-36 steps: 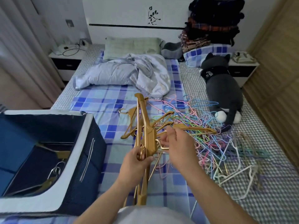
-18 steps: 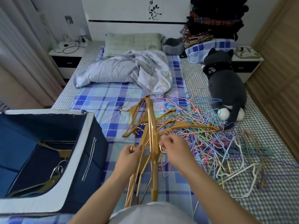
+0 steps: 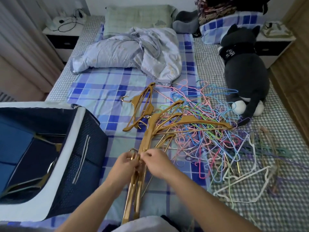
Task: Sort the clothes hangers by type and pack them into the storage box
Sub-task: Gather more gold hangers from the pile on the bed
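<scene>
A bunch of gold hangers [image 3: 148, 136] stands on edge in front of me on the checked bed. My left hand [image 3: 125, 163] grips their hooks from the left. My right hand [image 3: 156, 162] pinches the same hooks from the right. More gold hangers [image 3: 142, 106] lie loose behind the bunch. A tangled heap of thin coloured wire hangers [image 3: 209, 131] spreads to the right, with white ones [image 3: 242, 185] at its near edge. The dark blue storage box [image 3: 66, 148] stands open at the left, with a few gold hangers [image 3: 50, 168] inside.
A crumpled pale duvet [image 3: 130, 52] lies across the middle of the bed. A grey plush cat [image 3: 245, 71] sits at the right, touching the wire heap. Nightstands [image 3: 61, 32] flank the head of the bed. A wooden wardrobe [image 3: 297, 64] lines the right side.
Both hands have come together on the hooks, and the gold bunch has dropped lower and nearer to me. The camera has tilted down.
</scene>
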Tool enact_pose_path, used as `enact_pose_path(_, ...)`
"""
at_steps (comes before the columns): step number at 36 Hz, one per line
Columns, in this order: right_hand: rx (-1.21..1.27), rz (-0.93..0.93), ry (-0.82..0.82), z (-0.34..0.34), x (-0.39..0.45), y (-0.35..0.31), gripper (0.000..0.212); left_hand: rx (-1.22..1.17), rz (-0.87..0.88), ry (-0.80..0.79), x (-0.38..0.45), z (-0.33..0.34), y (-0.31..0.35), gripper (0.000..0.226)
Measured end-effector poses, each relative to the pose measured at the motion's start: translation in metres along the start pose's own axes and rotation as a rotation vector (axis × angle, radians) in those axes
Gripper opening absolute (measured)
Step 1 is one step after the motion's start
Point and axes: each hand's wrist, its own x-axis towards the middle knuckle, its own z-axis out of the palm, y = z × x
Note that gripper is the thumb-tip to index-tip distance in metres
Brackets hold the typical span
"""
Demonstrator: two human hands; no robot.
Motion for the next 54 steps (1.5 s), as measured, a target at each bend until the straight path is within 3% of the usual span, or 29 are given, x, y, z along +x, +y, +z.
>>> enact_pose_path(4,-0.149,0.063,0.095,-0.047,0.057,0.045,0.026,-0.014,-0.139,0.078,0.013,-0.003,-0.011,0.017)
enact_pose_path(10,-0.561,0.204,0.233,-0.131,0.154,0.121,0.019,0.008,-0.190,0.165,0.013,-0.005,-0.018,0.025)
enact_pose_path(13,-0.726,0.209,0.254,-0.163,0.189,0.143,0.028,0.073,-0.203,0.135,0.015,-0.007,-0.029,0.017)
enact_pose_path(18,-0.873,0.179,0.193,-0.177,0.242,0.177,0.050,0.108,-0.241,0.179,0.025,-0.010,-0.047,0.036)
enact_pose_path(23,-0.955,0.197,0.239,-0.184,0.258,0.199,0.053,0.058,-0.265,0.256,0.025,-0.012,-0.053,0.031)
enact_pose_path(33,-0.974,0.095,0.553,-0.187,0.223,0.182,0.047,0.000,-0.218,0.298,0.025,-0.016,-0.052,0.037)
enact_pose_path(36,-0.988,0.009,0.616,-0.187,0.190,0.166,0.039,-0.014,-0.179,0.255,0.026,-0.024,-0.045,0.039)
enact_pose_path(39,-0.967,-0.142,0.635,-0.176,0.156,0.148,0.046,-0.019,-0.149,0.235,0.025,-0.035,-0.033,0.038)
enact_pose_path(41,-0.941,-0.311,0.608,-0.161,0.130,0.133,0.050,0.019,-0.106,0.197,0.017,-0.041,-0.026,0.033)
enact_pose_path(45,-0.861,-0.663,0.603,-0.113,0.073,0.098,0.035,0.057,-0.016,0.121,-0.004,-0.047,-0.008,0.028)
enact_pose_path(49,-0.858,-0.980,0.593,-0.058,0.028,0.064,0.018,-0.026,0.119,0.073,-0.026,-0.049,0.010,0.044)
enact_pose_path(54,-0.908,-1.140,0.541,-0.019,0.002,0.029,0.018,0.051,0.239,-0.038,-0.050,-0.058,0.015,0.044)
